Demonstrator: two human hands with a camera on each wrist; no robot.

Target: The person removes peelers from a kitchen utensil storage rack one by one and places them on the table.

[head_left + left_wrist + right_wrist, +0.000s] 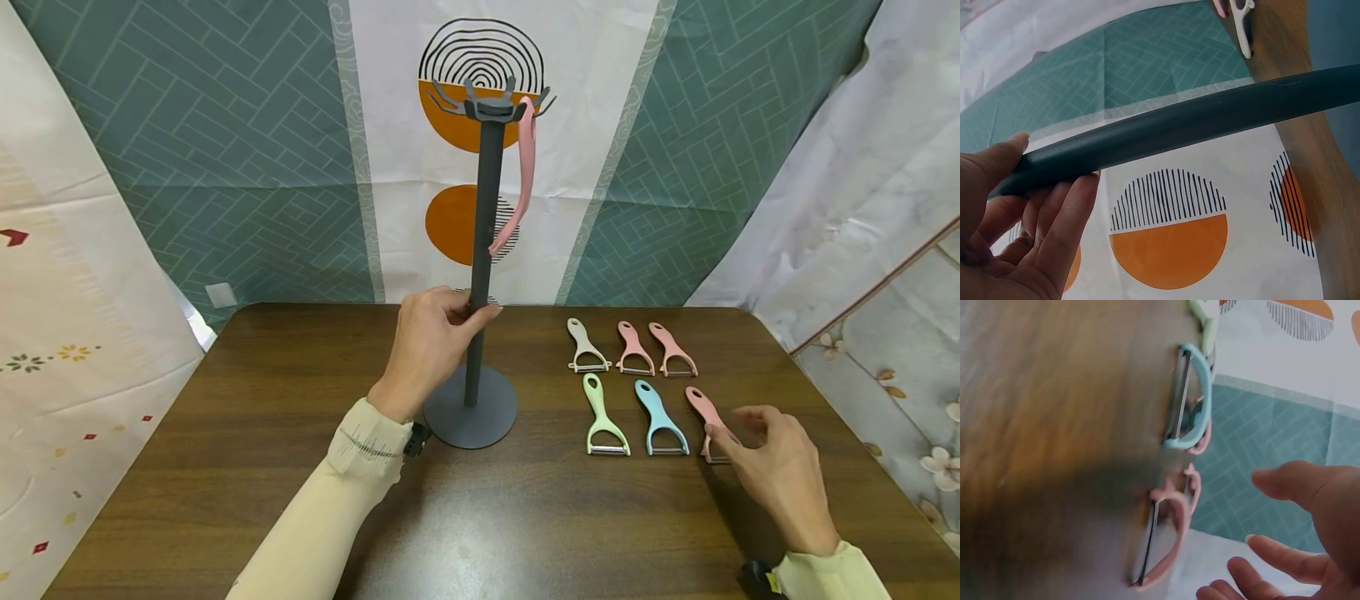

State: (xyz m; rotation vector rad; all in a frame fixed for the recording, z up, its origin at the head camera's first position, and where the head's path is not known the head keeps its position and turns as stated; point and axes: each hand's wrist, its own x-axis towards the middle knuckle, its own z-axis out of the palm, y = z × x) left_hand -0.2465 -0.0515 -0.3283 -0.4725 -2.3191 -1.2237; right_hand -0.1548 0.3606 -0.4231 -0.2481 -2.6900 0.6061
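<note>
My left hand (432,346) holds the pole (486,208) of a dark grey hook stand, thumb and fingers on either side of it. Up close in the left wrist view, the left hand (1029,219) grips that pole (1179,131). From a hook at the stand's top hangs a pink peeler (527,158), seen edge-on. My right hand (783,467) is over the front-right pink peeler (703,404), its thumb and fingers spread apart. In the right wrist view, a gap shows between the right hand (1310,531) and the pink peeler (1175,531).
Left of that peeler lie a blue peeler (655,408) and a green peeler (597,408). Behind them are a white peeler (581,337) and two pink ones, a middle peeler (632,340) and a right peeler (666,340). The stand's round base (450,421) rests on the wooden table (487,517).
</note>
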